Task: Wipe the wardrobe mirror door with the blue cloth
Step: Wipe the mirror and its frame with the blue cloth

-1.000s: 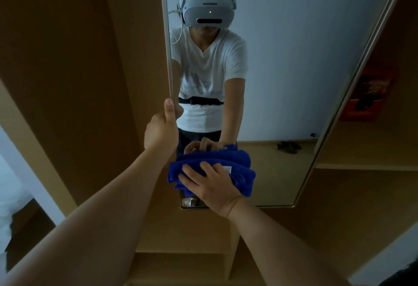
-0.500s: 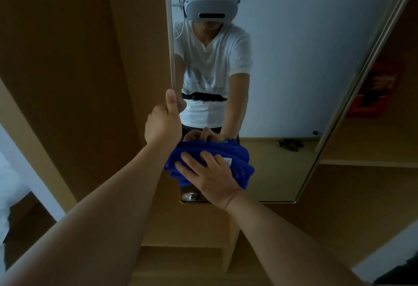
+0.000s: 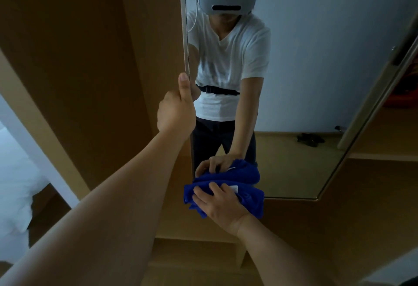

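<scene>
- Since the earlier frames, the right hand [image 3: 222, 204] and blue cloth [image 3: 246, 193] have slid down to the mirror's bottom edge, and the cloth now overlaps onto the wood below.
- Soft, plush and bunched into thick folds, the blue cloth bears a small white tag near the fingertips.
- Fingers of the right hand lie spread flat over the cloth, pressing it against the glass at the 6 o'clock end of the mirror door [image 3: 316, 82].
- At 10 o'clock from the cloth, the left hand [image 3: 177, 111] grips the door's thin metal edge, thumb upright along it.
- Smooth glass reflects a person in a white shirt.
- Matte tan wardrobe panels [image 3: 90, 59] surround the door; white bedding [image 3: 15, 195] lies at 9 o'clock.
</scene>
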The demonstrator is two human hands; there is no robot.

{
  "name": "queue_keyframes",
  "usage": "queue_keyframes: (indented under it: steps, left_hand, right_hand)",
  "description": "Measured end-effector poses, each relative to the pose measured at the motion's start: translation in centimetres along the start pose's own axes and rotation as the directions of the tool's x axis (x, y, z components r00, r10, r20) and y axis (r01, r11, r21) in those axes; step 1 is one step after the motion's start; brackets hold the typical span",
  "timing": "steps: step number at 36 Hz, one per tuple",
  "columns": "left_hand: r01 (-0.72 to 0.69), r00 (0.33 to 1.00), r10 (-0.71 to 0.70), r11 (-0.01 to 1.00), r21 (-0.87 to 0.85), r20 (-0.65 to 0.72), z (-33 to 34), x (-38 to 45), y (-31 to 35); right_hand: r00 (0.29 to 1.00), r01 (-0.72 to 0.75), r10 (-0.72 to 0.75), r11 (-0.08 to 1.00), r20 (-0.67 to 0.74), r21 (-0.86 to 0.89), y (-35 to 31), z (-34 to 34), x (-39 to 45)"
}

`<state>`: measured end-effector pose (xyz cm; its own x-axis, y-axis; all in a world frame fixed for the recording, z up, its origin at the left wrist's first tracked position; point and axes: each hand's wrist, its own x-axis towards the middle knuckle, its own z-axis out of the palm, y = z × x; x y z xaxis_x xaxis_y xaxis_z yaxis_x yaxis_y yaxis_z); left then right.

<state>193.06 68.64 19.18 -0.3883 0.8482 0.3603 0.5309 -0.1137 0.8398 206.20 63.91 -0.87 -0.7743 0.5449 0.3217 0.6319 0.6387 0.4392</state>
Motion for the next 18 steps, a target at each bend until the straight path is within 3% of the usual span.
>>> queue_keyframes:
  steps: [5,18]
  left_hand:
    - [-0.009,1.000,0.009,1.000,0.000,-0.017,0.2,0.0,-0.1]
    - [0.044,0.999,-0.044,0.999,-0.015,-0.030,0.7,1.0,-0.4]
  right_hand:
    - [0.989,-0.057,0.050,0.997,0.140,0.046,-1.2,0.7,-0.1]
    - [0.976,-0.015,0.013,1.000,0.218,0.006,1.3,0.7,-2.0]
